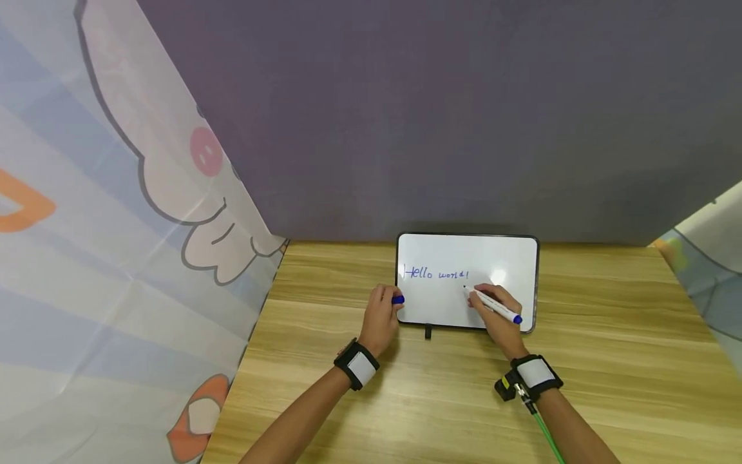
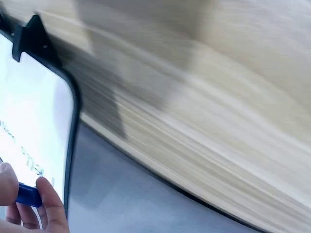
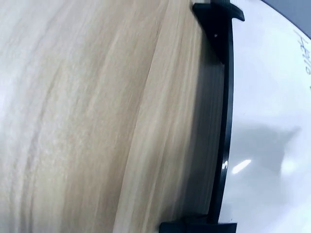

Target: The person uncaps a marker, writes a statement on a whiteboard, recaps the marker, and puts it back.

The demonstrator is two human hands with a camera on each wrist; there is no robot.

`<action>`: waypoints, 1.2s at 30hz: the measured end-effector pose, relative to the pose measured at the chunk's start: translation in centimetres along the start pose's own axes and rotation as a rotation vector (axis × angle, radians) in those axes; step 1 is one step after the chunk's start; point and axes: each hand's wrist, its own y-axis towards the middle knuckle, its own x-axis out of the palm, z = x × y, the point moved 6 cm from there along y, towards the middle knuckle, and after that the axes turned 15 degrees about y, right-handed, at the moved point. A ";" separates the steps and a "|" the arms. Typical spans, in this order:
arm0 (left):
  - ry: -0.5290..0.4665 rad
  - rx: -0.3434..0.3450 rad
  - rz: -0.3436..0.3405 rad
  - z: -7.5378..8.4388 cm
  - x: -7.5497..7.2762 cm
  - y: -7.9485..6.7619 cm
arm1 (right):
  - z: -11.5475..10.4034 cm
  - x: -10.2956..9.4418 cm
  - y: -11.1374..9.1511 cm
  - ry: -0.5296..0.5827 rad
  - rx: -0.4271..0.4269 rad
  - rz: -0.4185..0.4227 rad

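Observation:
A small whiteboard (image 1: 440, 309) with a black frame bears the blue handwriting "Hello world!" (image 1: 436, 273). My right hand (image 1: 504, 325) grips a white marker (image 1: 493, 305) with a blue end, its uncapped tip pointing at the board just below the writing. Whether the tip touches the surface I cannot tell. Beside the board's left edge, my left hand (image 1: 379, 319) pinches a blue marker cap (image 2: 29, 195) between thumb and finger. The right wrist view shows the board's lower edge, but neither the right hand nor the marker.
Black feet (image 3: 216, 29) jut from the board's lower edge over the wooden table (image 1: 440, 399). A grey panel (image 1: 440, 129) rises behind the board. Printed cloth (image 1: 116, 290) hangs at the left. A green cable (image 1: 547, 432) runs from the right wristband.

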 end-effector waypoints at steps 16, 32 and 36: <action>-0.052 0.022 -0.134 2.6 1.5 1.2 | -1.7 5.2 -0.5 0.162 0.290 -0.390; -0.083 0.127 -0.109 4.9 1.3 0.9 | -1.8 5.7 -1.3 0.184 0.339 -0.410; -0.118 0.148 -0.112 5.4 1.2 0.8 | -2.0 5.8 -1.5 0.198 0.339 -0.403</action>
